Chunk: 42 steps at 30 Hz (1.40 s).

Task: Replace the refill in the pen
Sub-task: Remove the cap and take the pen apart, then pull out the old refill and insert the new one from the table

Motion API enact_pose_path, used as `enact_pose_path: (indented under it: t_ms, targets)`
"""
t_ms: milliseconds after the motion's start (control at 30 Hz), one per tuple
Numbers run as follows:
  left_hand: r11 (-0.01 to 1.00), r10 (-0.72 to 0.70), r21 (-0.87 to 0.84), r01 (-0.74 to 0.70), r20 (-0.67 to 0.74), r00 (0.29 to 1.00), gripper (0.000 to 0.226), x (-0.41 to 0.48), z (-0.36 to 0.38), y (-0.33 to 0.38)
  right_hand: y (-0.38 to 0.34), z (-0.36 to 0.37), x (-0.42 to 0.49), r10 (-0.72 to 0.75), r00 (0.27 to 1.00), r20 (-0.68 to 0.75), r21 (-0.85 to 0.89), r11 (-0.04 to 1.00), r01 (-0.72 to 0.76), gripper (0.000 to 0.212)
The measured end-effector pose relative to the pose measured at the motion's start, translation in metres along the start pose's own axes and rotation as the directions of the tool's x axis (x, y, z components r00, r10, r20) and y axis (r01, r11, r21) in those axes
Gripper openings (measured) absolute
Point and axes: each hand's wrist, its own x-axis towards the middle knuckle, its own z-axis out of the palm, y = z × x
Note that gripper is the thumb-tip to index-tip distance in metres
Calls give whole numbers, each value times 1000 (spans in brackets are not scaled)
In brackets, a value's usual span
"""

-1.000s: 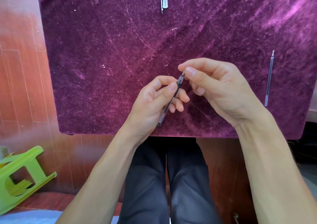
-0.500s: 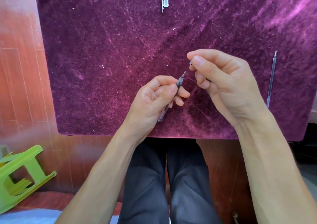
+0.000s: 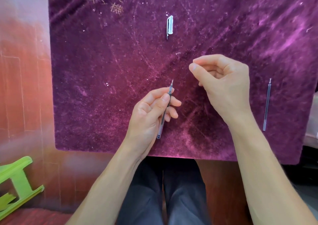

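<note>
My left hand (image 3: 149,114) grips a clear pen (image 3: 160,130) at its dark grip section. The pen points up and away over the purple velvet cloth (image 3: 103,69). Its front end is bare, and the thin refill tip sticks out. My right hand (image 3: 225,85) hovers up and to the right of that tip, apart from it. Its thumb and forefinger are pinched on the pen's small tip cone, which the fingers hide. A loose refill (image 3: 266,104) lies lengthwise on the cloth at the right. The white pen cap (image 3: 170,26) lies at the far middle.
The cloth's near edge runs just above my dark trousers (image 3: 165,190). A green plastic stool (image 3: 17,181) lies tipped on the reddish floor at the lower left. The cloth's right edge is close to the loose refill.
My right hand has pulled the tip cone off the pen's front end and moved up and to the right. The left hand has kept hold of the pen.
</note>
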Motion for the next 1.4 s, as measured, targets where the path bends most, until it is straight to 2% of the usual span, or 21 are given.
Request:
enact_pose_path:
  t_ms: [167, 367, 1067, 1167, 1267, 1333, 1400]
  targets:
    - [1000, 10, -10, -11, -26, 1000, 23, 4, 2, 3, -14, 9, 43, -176, 984, -36, -218, 962, 164, 6]
    - [1000, 11, -18, -12, -47, 999, 22, 9, 3, 6, -21, 27, 84, -255, 967, 18, -397, 886, 241, 13]
    - [1000, 17, 0, -17, -75, 997, 24, 8, -1, 11, -19, 34, 88, -193, 981, 31, -426, 885, 188, 18]
    - [1000, 24, 10, -23, -66, 998, 25, 7, -1, 13, -31, 20, 77, -217, 976, -17, -399, 896, 193, 20]
    - [1000, 27, 18, -26, -62, 998, 23, 3, 0, 14, -42, 4, 44, -196, 978, -78, -261, 950, 170, 16]
    - [999, 24, 25, -22, -60, 998, 21, -2, 1, 14, -43, -2, 12, -109, 992, -65, -131, 986, 100, 11]
    - [1000, 10, 25, -8, -58, 998, 22, -6, 2, 12, -39, -5, -17, 3, 1000, 6, -36, 999, -3, 7]
